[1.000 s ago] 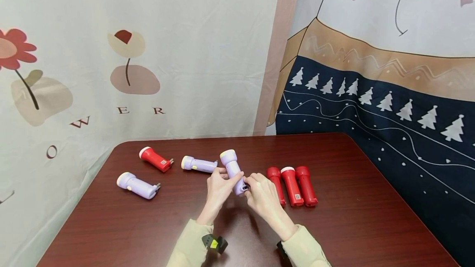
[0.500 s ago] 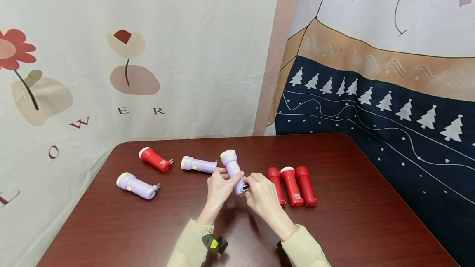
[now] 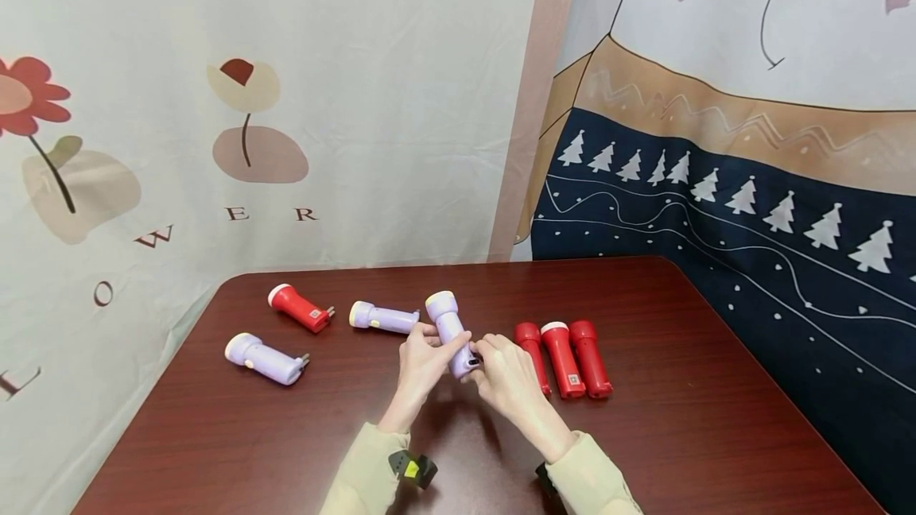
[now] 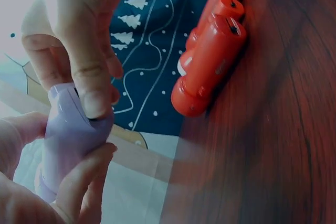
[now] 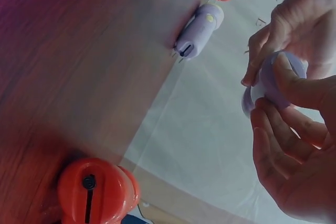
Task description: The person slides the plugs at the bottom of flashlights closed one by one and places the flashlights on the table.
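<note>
A lilac flashlight [image 3: 446, 319] is held up over the table, its head tilted away to the upper left. My left hand [image 3: 421, 364] grips its barrel between thumb and fingers. At the tail end my right hand [image 3: 510, 380] pinches it, and in the left wrist view the right thumb presses by a dark slot in the flashlight [image 4: 71, 135]. From the right wrist view, the right fingers lie along the side of the flashlight [image 5: 273, 85]. Whether the plug prongs of this flashlight are out, I cannot tell, since the right hand covers part of the tail.
To the left lie a red flashlight [image 3: 300, 308] and a lilac flashlight [image 3: 266, 359], both with prongs out. Another lilac flashlight [image 3: 385, 318] lies behind the left hand. Three red flashlights [image 3: 565, 364] stand side by side to the right on the brown table [image 3: 687, 420].
The held flashlight has dipped very slightly toward me. Both hands keep nearly the same place and hold, and the flashlights on the table have not moved.
</note>
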### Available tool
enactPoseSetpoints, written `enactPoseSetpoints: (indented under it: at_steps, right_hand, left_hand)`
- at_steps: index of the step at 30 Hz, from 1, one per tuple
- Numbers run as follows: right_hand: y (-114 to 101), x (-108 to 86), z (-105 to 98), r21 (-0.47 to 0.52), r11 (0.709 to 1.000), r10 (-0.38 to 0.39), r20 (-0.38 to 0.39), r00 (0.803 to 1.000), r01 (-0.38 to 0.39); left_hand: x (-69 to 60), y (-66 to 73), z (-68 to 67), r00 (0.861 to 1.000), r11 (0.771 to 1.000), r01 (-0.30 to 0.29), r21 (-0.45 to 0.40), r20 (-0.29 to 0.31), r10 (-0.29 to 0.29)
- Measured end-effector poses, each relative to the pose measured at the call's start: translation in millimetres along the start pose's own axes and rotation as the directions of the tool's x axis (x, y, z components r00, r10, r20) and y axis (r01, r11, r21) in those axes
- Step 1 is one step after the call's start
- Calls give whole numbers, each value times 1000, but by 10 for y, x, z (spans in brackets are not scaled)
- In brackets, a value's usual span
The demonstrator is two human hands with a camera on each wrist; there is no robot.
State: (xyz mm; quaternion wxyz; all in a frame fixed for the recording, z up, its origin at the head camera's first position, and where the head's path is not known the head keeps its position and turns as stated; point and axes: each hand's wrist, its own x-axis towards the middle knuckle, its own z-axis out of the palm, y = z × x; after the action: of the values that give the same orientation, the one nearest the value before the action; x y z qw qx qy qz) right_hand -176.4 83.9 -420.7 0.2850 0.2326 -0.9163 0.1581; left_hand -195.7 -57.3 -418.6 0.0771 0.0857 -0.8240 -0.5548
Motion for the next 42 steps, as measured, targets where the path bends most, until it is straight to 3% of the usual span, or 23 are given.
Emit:
enactPoseSetpoints:
  at_steps: [8,11,15,20,23,30,37,42]
  right_hand:
    - [34,-3,-13,7,999,32,52,998,-32]
    - [46,-4,-32,13,999,33,51,998,-34]
    - [68,-5,-51,30,999,40,45,998,-42]
    - [102,-1,-70,31,998,44,52,998,-46]
    - [132,0,-87,22,998,54,89,995,-56]
    - [275,-14,-116,-5,993,116,191,975,-118]
    - [481,-52,-124,-135,967,244,250,937,-215]
    - [560,-86,-98,-175,942,325,272,906,-285]
  left_hand:
    - [-4,-17,10,999,1000,-22,-21,42,23]
    - [2,-24,6,996,995,-7,-103,92,16]
    - [12,-31,-2,984,970,37,-239,177,6]
    - [21,-23,-7,980,961,43,-272,197,12]
    - [24,-25,7,985,967,24,-255,172,21]
    - [31,-69,55,992,992,-32,-125,113,46]
    - [18,-116,105,992,999,-39,-25,120,42]
    - [-11,-140,187,986,991,-94,92,148,79]
